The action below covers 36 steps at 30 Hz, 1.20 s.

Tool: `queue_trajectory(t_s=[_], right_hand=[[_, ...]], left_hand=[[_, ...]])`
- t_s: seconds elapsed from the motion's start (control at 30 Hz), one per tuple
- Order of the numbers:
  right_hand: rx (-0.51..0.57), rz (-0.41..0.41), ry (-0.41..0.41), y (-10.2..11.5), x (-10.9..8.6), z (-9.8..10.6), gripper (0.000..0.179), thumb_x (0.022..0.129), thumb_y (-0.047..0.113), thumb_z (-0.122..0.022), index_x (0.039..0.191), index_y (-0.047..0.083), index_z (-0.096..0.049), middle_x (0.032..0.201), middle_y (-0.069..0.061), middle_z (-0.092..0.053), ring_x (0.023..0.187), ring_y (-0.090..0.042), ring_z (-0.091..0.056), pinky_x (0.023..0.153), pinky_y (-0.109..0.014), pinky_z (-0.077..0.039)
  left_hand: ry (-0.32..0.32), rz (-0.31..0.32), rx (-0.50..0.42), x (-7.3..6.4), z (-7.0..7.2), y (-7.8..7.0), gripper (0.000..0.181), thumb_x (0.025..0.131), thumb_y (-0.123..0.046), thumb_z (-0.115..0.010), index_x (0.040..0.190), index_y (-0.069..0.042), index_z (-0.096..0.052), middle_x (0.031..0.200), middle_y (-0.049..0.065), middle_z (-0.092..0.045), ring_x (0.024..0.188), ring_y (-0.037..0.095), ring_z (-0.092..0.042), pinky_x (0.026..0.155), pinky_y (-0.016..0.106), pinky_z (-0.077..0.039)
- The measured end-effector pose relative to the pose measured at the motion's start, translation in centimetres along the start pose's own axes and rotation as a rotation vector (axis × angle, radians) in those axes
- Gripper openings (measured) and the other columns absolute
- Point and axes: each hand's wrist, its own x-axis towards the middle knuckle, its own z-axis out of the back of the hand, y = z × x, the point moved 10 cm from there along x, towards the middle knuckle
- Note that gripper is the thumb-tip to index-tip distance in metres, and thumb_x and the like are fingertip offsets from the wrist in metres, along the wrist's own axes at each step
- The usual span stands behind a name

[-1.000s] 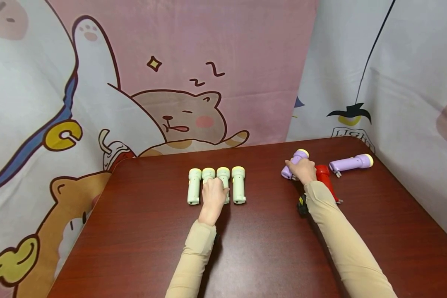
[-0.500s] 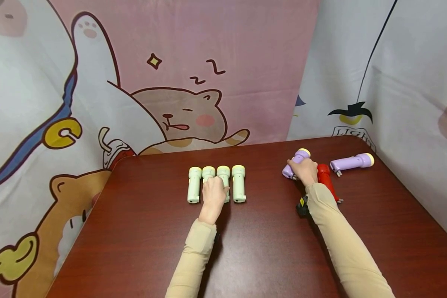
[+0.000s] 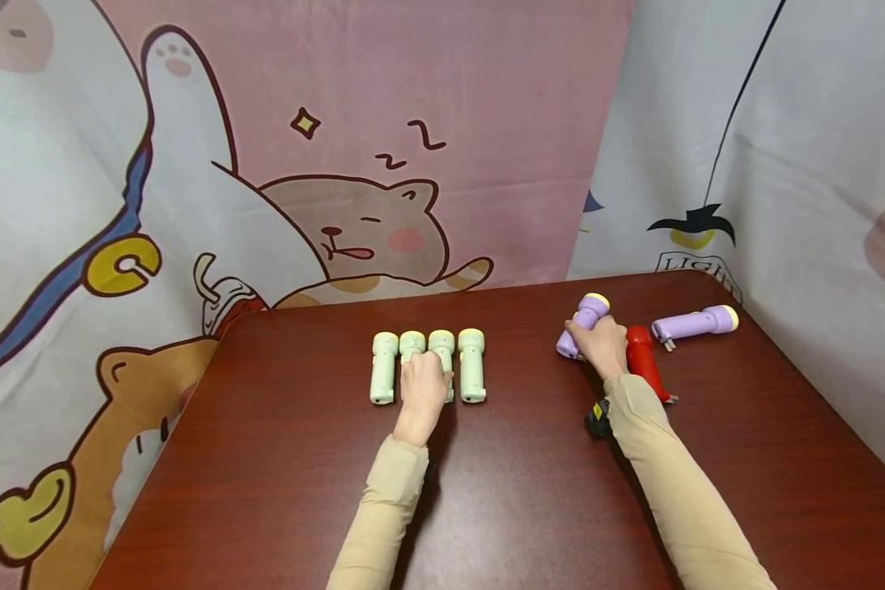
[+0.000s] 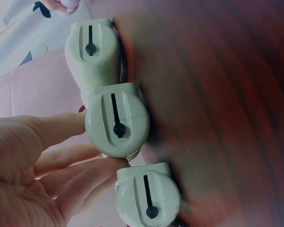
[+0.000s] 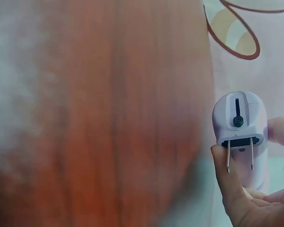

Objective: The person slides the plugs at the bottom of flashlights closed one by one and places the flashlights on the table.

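Pale green flashlights stand side by side in a row. My left hand [image 3: 424, 383] grips the third from the left, a green flashlight [image 4: 117, 120], with thumb on one side and fingers on the other. Its neighbours, another green flashlight [image 4: 94, 47] and a further green flashlight [image 4: 149, 198], are close on either side. To the right, my right hand [image 3: 601, 342] holds a purple flashlight [image 3: 584, 324] between thumb and fingers, its yellow-rimmed head tilted away to the right. Two metal plug prongs [image 5: 252, 153] stick out of that flashlight's end in the right wrist view.
A red flashlight [image 3: 645, 365] lies just right of my right hand, partly behind the sleeve. Beyond it, a second purple flashlight [image 3: 695, 324] lies sideways near the right edge of the brown table [image 3: 280, 459]. A cartoon-printed cloth [image 3: 516, 147] hangs behind the table.
My right wrist has shifted slightly toward me, still holding the purple flashlight. My left hand and the green row stay as they were.
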Motion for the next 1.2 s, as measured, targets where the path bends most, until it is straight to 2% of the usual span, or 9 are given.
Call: queue_trajectory(t_s=[0.17,0.4,0.7,0.87,0.93,1.03,1.2], right_hand=[[0.011,0.039,-0.034,0.9,-1.1,0.5,0.061,0.086,0.048,-0.057,0.108,-0.010,-0.053,0.099,-0.029,-0.063,0.088,-0.041,-0.063,0.073,-0.047,-0.052],[0.035,0.091,-0.079,2.7,-2.5,1.3,0.055,0.086,0.048,-0.058,0.100,-0.005,-0.053,0.089,-0.023,-0.062,0.078,-0.034,-0.061,0.060,-0.038,-0.048],[0.064,0.132,-0.093,4.7,-4.3,2.1,0.051,0.085,0.048,-0.060,0.098,-0.002,-0.055,0.084,-0.019,-0.063,0.074,-0.031,-0.061,0.053,-0.027,-0.043],[0.064,0.157,-0.101,5.9,-5.2,2.4,0.050,0.085,0.046,-0.061,0.097,-0.002,-0.056,0.084,-0.019,-0.064,0.074,-0.031,-0.061,0.056,-0.030,-0.045],[0.060,0.161,-0.100,6.3,-5.5,2.4,0.050,0.085,0.046,-0.061,0.098,-0.002,-0.056,0.085,-0.019,-0.064,0.074,-0.032,-0.061,0.058,-0.033,-0.047],[0.056,0.161,-0.096,6.6,-5.8,2.3,0.051,0.084,0.046,-0.061,0.099,-0.003,-0.055,0.086,-0.019,-0.064,0.075,-0.033,-0.061,0.061,-0.038,-0.049],[0.058,0.167,-0.094,7.0,-6.2,2.2,0.051,0.085,0.045,-0.062,0.100,-0.003,-0.055,0.088,-0.021,-0.064,0.076,-0.035,-0.062,0.064,-0.042,-0.050]], left_hand=[[-0.001,0.017,-0.017,-0.2,-0.1,0.2,0.031,0.078,-0.018,-0.078,0.054,-0.006,-0.062,0.054,0.010,-0.059,0.046,0.024,-0.057,0.041,0.025,-0.039],[-0.013,0.046,-0.053,-0.2,-0.2,0.4,0.030,0.076,-0.020,-0.079,0.055,-0.007,-0.064,0.052,0.010,-0.059,0.042,0.022,-0.055,0.038,0.022,-0.033],[-0.012,0.084,-0.097,-0.3,-0.2,0.6,0.036,0.075,-0.021,-0.080,0.049,-0.009,-0.057,0.049,0.010,-0.056,0.039,0.016,-0.049,0.040,0.024,-0.037],[-0.034,0.066,-0.063,-0.4,0.0,0.4,0.033,0.075,-0.022,-0.080,0.054,-0.009,-0.059,0.050,0.010,-0.057,0.044,0.021,-0.055,0.041,0.028,-0.041],[-0.054,0.052,-0.051,-0.4,0.2,0.1,0.030,0.075,-0.021,-0.080,0.058,-0.008,-0.059,0.053,0.012,-0.059,0.050,0.028,-0.060,0.044,0.032,-0.045],[-0.093,0.032,-0.077,-0.5,0.7,-0.5,0.020,0.075,-0.019,-0.080,0.076,-0.003,-0.068,0.067,0.015,-0.067,0.063,0.035,-0.065,0.049,0.038,-0.050],[-0.141,-0.055,-0.178,-0.5,1.5,-2.3,0.039,0.074,-0.019,-0.081,0.108,-0.002,-0.070,0.092,0.016,-0.073,0.080,0.035,-0.068,0.061,0.041,-0.055]])
